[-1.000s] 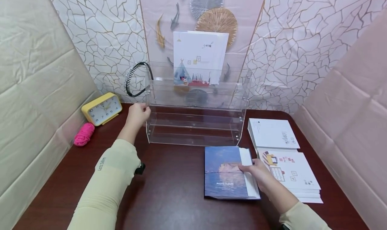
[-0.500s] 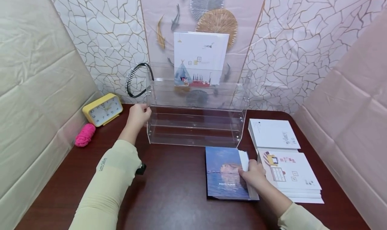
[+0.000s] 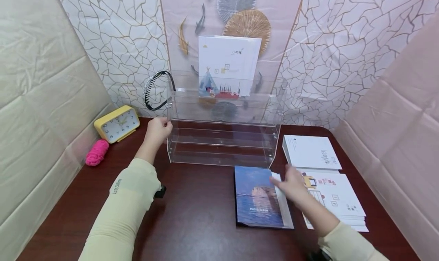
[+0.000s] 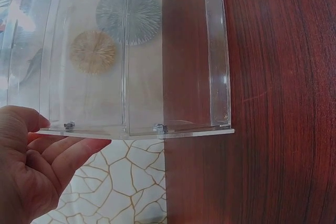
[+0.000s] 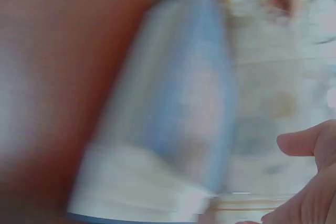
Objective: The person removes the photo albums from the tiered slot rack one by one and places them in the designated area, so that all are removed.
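My left hand (image 3: 156, 133) grips the left side panel of a clear acrylic rack (image 3: 219, 156), thumb on the inner face and fingers beneath its edge in the left wrist view. In front of the rack's right end lies a blue photo album (image 3: 257, 200) with a sea-and-rock cover and a white strip along its right side. Just beyond that strip is my right hand (image 3: 294, 183), thumb spread over the album's edge and nothing held. The right wrist view is blurred, with the thumb (image 5: 302, 142) apart from the album. A white illustrated book (image 3: 229, 64) stands upright in the rack's top tier.
To the right lie white books, one white-covered (image 3: 311, 152) behind a stack with a picture cover (image 3: 343, 196). At the left sit a yellow alarm clock (image 3: 117, 124) and pink yarn (image 3: 97, 152). A black toothed headband (image 3: 147, 91) hangs at the rack's upper left corner.
My right hand has let go of the photo album's right edge and shifted slightly up and away, its fingers opening. My left hand has kept its grip on the rack.
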Demonstrator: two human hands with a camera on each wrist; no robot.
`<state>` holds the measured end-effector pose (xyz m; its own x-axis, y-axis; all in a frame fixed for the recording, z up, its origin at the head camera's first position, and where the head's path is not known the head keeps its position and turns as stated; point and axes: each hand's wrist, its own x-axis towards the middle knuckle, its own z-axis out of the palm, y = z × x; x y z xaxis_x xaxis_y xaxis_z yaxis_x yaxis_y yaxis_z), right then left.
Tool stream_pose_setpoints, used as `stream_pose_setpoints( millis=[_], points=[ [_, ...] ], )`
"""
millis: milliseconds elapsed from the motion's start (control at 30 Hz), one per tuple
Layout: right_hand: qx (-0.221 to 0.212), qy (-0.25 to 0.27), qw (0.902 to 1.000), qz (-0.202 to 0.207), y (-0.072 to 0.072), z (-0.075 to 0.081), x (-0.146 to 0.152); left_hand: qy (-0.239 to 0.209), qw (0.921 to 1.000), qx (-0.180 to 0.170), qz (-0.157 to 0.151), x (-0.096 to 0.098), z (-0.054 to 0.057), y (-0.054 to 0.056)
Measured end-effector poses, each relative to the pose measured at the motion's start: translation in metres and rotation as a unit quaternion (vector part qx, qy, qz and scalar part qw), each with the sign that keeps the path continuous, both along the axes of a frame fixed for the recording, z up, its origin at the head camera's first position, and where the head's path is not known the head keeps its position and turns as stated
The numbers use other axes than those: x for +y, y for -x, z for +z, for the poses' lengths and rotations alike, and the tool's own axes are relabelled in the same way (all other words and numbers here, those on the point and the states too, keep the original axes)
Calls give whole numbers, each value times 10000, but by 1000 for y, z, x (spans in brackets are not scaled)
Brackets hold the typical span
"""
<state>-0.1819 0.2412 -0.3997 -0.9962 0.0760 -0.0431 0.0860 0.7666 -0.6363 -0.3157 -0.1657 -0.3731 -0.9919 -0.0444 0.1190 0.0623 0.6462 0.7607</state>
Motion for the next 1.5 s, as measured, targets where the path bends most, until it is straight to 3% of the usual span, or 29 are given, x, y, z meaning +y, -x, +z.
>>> stream_pose_setpoints(
  millis=[133,300,400,500,600,700,933,1167,1367,1500],
  points=[
    [639,806,9943,276,13,62,-6,26,10000,-65,20,1,-4,0],
    [1890,1237,9726,550,44,136,-22,-5,10000,48,64,2,-6,0],
    [2401,1581,9564,517,71,167,-35,24,9999,67,107,3,-7,1],
    [2607,1821,9474,368,95,185,-47,82,9999,86,116,5,-7,1],
    [2676,1735,9476,174,117,194,-56,194,9996,197,89,6,-7,3],
    [2614,1403,9550,57,138,197,-62,325,9989,329,69,7,-7,5],
    [1890,1333,9726,252,177,192,-80,428,9984,368,101,6,-6,4],
    [1810,956,9787,128,190,185,-94,133,9995,247,119,6,-9,-2],
    [2034,989,9740,124,197,184,-97,200,9992,310,142,3,-8,-2],
    [2219,971,9700,230,200,188,-100,399,9972,598,182,1,-5,1]
  ],
)
